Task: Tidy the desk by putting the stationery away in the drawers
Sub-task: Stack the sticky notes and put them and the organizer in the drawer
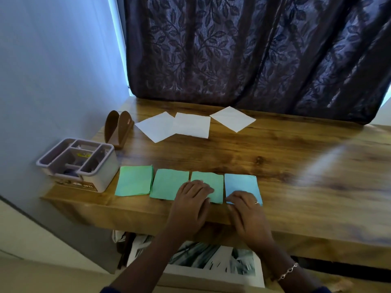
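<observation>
Four coloured paper pads lie in a row along the wooden desk's (275, 157) front edge. The first green pad (134, 180), at the left, and the second green pad (167, 182) lie untouched. My left hand (191, 199) rests with its fingers spread flat on the third green pad (213, 182). My right hand (246, 205) sits on the blue pad (241, 182), and its bent fingers curl at the pad's near left corner. Three white sheets (191, 126) lie at the back of the desk.
A grey compartmented caddy (78, 163) with small items stands at the desk's left front corner. Behind it is a brown wooden holder (118, 129). A dark patterned curtain (254, 49) hangs behind the desk. Below the front edge lies something white with a dark green print (211, 261).
</observation>
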